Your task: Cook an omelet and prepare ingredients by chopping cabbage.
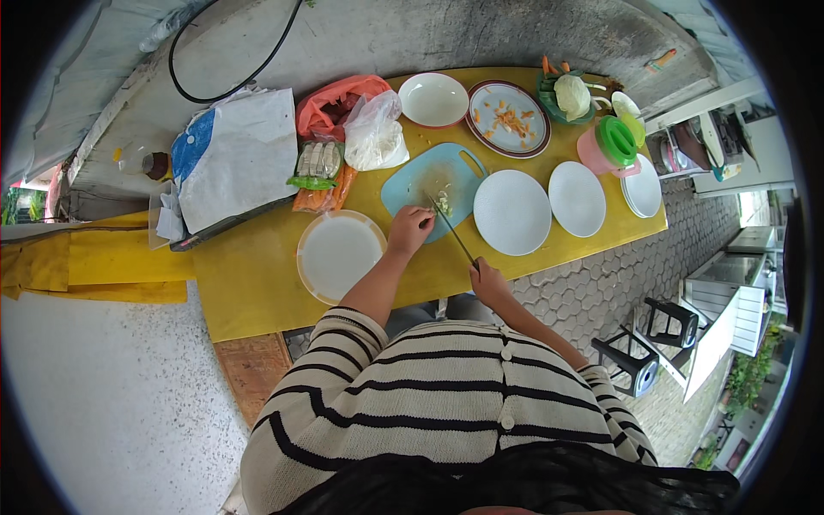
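A light blue plastic cutting board (412,183) lies on the yellow table. My right hand (490,281) grips the handle of a kitchen knife (458,239), whose blade reaches over the board's front right part. Small pale green chopped pieces (444,201) lie on the board beside the blade's tip. Bent over the board's front edge, my left hand (412,228) has its fingertips close to the blade and the pieces; whether it pinches a piece is too small to tell. White plates (512,212) stand to the right of the board, and a yellow-rimmed white plate (341,257) to the left.
Behind the board are a white bowl (434,100) and a plate with orange scraps (508,119). A cabbage (572,97) and a pink pitcher with a green lid (602,151) stand at the right. Plastic bags (376,132) and packed carrots (327,193) lie left. The wall bounds the table's back.
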Motion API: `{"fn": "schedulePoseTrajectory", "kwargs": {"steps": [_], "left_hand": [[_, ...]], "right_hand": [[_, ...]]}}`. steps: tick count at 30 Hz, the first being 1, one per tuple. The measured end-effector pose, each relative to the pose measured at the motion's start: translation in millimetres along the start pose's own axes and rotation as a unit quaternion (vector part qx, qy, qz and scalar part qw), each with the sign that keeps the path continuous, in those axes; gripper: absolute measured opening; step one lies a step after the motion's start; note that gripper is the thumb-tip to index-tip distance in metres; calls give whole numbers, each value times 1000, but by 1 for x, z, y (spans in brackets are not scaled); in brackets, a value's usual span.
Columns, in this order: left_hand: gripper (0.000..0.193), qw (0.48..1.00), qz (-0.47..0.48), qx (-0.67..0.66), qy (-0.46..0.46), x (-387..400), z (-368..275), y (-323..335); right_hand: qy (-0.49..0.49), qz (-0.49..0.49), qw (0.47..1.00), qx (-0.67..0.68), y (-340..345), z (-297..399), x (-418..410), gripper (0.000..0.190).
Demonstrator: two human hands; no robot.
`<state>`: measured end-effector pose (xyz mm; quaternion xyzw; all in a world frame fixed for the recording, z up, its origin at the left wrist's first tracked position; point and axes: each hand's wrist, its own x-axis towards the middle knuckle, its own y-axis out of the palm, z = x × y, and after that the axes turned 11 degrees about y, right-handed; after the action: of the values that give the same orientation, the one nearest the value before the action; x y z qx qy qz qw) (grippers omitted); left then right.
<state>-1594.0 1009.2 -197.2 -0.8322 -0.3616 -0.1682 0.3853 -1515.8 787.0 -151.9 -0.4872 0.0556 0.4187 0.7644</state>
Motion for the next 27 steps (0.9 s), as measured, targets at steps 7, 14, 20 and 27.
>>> {"fn": "schedulePoseTrajectory", "kwargs": {"steps": [7,14,20,27], "left_hand": [[14,1000,23,19,-4,-2,3,4],[13,999,36,17,22,2,2,-2],[10,993,42,87,62,-1,-7,-9],[9,998,25,50,29,-2,-1,1]], "right_hand": [[-10,13,1000,7,4,4,-3,31],[-23,9,999,-20,17,13,19,29],[-18,6,1000,-13,18,-26,-20,29],[-11,8,1000,8,7,-5,5,31]]}}
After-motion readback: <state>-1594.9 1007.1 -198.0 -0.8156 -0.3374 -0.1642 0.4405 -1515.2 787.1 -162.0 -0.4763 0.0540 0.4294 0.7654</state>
